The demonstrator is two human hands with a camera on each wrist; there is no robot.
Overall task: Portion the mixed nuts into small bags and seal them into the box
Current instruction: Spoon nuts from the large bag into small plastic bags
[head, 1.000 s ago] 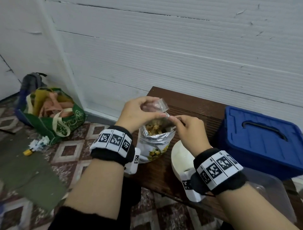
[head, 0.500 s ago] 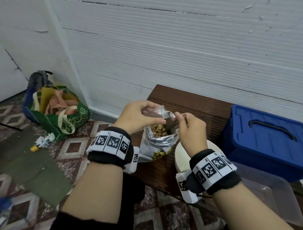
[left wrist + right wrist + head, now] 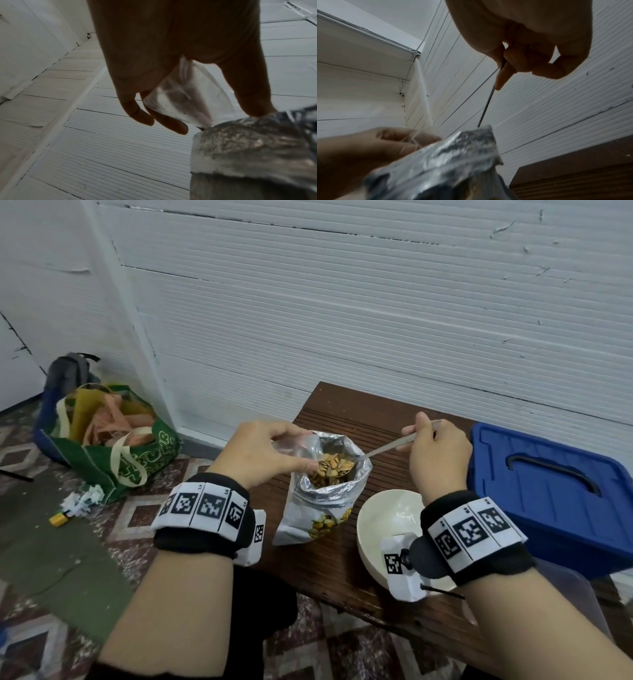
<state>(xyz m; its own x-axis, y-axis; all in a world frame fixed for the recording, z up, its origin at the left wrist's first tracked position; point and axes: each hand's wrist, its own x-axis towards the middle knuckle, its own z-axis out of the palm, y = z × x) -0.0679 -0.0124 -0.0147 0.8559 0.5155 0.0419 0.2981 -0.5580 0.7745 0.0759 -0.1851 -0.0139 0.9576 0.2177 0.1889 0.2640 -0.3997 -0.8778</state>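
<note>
An open foil bag of mixed nuts (image 3: pixel 323 501) stands on the brown wooden table (image 3: pixel 346 563). Just left of its mouth my left hand (image 3: pixel 263 451) pinches a small clear plastic bag (image 3: pixel 291 445), seen close in the left wrist view (image 3: pixel 181 100). My right hand (image 3: pixel 436 453) grips the handle of a metal spoon (image 3: pixel 387 447). Its bowl, heaped with nuts (image 3: pixel 334 465), sits over the foil bag's mouth beside the clear bag. In the right wrist view the spoon handle (image 3: pixel 488 102) runs down behind the foil bag (image 3: pixel 450 159).
An empty cream bowl (image 3: pixel 387 525) sits right of the foil bag under my right wrist. A blue lidded box (image 3: pixel 548 494) stands at the table's right, a clear container (image 3: pixel 565 594) before it. A green shopping bag (image 3: pixel 106 446) and scraps lie on the tiled floor, left.
My right hand has drawn back to the right, away from the clear bag's mouth. It now holds a spoon that lifts nuts from the foil bag. The left hand keeps the clear bag.
</note>
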